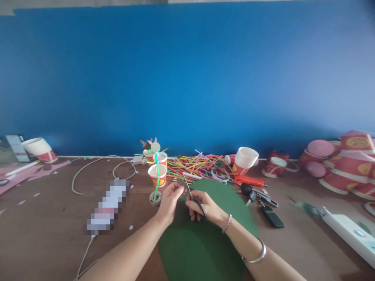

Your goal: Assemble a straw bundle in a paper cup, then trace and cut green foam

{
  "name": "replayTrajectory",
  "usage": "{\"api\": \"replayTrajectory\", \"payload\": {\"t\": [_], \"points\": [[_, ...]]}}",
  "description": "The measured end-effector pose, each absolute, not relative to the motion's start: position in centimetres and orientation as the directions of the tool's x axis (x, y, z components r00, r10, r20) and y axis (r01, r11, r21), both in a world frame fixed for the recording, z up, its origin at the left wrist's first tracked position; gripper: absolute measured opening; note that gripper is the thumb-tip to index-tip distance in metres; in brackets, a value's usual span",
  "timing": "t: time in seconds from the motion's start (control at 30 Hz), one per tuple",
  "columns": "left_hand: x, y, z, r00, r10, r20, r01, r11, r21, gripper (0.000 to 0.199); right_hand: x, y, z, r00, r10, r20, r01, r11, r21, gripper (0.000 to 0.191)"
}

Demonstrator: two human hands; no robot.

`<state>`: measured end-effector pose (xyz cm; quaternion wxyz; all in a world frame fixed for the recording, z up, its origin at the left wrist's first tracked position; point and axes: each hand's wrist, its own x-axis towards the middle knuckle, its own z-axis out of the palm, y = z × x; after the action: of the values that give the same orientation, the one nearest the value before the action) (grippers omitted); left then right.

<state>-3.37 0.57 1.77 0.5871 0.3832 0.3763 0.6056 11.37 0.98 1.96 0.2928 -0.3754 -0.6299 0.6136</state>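
My right hand (202,205) is closed round the black handles of a pair of scissors (200,208), whose narrow blades point up and to the left. Close beside the blades, my left hand (171,199) has its thumb and fingers pinched together. Whatever small thing sits in that pinch is too hard to make out. Both hands are over a large green oval sheet (216,242) on the brown table. Just left of my left hand lies a small roll of tape (155,198), with a green stem leaning from it against a paper cup (158,173).
Behind the hands lies a pile of coloured pipe cleaners (196,166). A white-and-red cup (245,160), an orange-handled tool (249,180) and keys (249,191) lie to the right. Stacked red cups (351,168) and a power strip (348,230) stand farther right. A cabled phone (108,207) is left.
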Motion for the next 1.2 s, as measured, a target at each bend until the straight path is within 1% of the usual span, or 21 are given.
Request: {"api": "replayTrajectory", "payload": {"t": [0.6, 1.2], "points": [[-3.35, 0.42, 2.0, 0.019, 1.0, -0.022, -0.457, 0.028, 0.889, 0.013, 11.38, 0.94, 1.95, -0.536, 0.84, -0.09, 0.122, -0.029, -0.992, 0.029], [-3.46, 0.65, 1.95, 0.033, 0.999, -0.017, -0.477, 0.03, 0.878, 0.014, 11.37, 0.9, 2.21, -0.504, 0.856, -0.114, 0.166, -0.034, -0.986, 0.031]]}}
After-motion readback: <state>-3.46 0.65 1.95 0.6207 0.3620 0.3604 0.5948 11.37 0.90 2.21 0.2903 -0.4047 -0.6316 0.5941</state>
